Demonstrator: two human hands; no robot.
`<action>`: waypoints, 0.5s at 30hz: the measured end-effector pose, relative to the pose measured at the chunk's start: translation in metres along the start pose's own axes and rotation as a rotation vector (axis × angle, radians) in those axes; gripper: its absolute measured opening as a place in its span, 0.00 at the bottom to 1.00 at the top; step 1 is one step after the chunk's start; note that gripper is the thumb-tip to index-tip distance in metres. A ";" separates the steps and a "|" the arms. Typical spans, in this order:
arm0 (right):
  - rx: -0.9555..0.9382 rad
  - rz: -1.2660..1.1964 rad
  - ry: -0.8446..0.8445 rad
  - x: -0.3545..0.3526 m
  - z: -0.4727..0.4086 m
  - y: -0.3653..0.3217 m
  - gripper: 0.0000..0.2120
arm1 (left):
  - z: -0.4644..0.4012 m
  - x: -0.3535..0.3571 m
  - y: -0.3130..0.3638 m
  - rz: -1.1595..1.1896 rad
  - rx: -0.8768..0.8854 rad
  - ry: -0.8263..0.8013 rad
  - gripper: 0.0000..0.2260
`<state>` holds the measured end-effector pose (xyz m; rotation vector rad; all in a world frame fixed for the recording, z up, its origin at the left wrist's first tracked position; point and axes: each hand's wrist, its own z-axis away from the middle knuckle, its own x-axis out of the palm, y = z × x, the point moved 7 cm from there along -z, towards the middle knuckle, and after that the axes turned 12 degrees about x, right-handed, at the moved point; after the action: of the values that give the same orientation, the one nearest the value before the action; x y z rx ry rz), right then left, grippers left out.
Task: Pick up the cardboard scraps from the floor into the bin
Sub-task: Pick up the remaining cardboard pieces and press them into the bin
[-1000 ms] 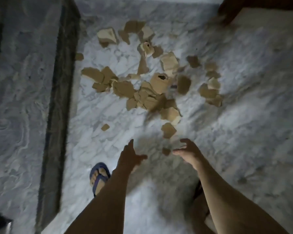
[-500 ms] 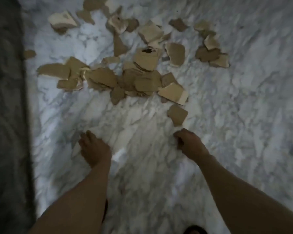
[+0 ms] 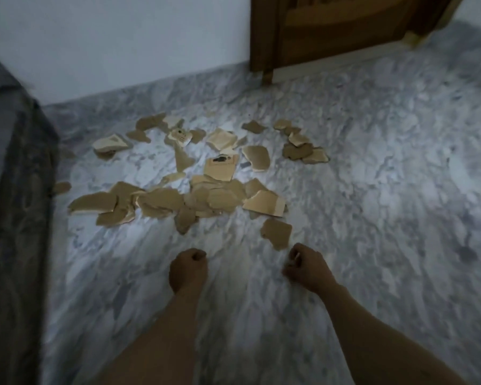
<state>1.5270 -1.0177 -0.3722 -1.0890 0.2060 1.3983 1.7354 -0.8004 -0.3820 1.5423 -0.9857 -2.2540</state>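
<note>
Marbled grey-white floor (image 3: 372,190): my left hand (image 3: 188,269) and right hand (image 3: 307,266), splayed a second ago, now show curled fingers, seemingly empty; torn brown cardboard scraps (image 3: 195,195) remain ungathered.

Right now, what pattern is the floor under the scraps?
White marble with grey veining, clearest in the head view.

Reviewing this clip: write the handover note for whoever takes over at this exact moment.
Left hand: fingers curled; whether it holds anything cannot be told.
Right hand: fingers curled likewise, just short of the nearest scrap.
Cardboard scraps: scattered across the marble floor, thickest in the middle, reaching toward the wooden door.
Bin: not in view.
Done: no scrap seen binned.
Left: collect nearly every scrap, find the bin, drop them in.
</note>
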 end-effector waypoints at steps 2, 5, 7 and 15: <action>0.092 -0.271 0.138 -0.010 -0.006 -0.003 0.13 | -0.013 0.004 0.018 -0.063 0.059 -0.065 0.08; 0.090 -0.379 0.214 -0.008 -0.024 -0.018 0.24 | -0.050 0.001 0.035 -0.164 0.117 0.014 0.07; 0.099 -0.217 0.168 0.002 -0.039 -0.027 0.32 | -0.066 -0.001 0.042 -0.260 0.153 0.052 0.10; 0.080 0.221 0.172 0.006 -0.053 -0.034 0.33 | -0.111 0.010 0.017 -0.198 0.297 -0.112 0.14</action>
<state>1.5823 -1.0446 -0.3881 -1.1464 0.5165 1.4776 1.8275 -0.8617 -0.4022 1.7136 -1.3024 -2.4397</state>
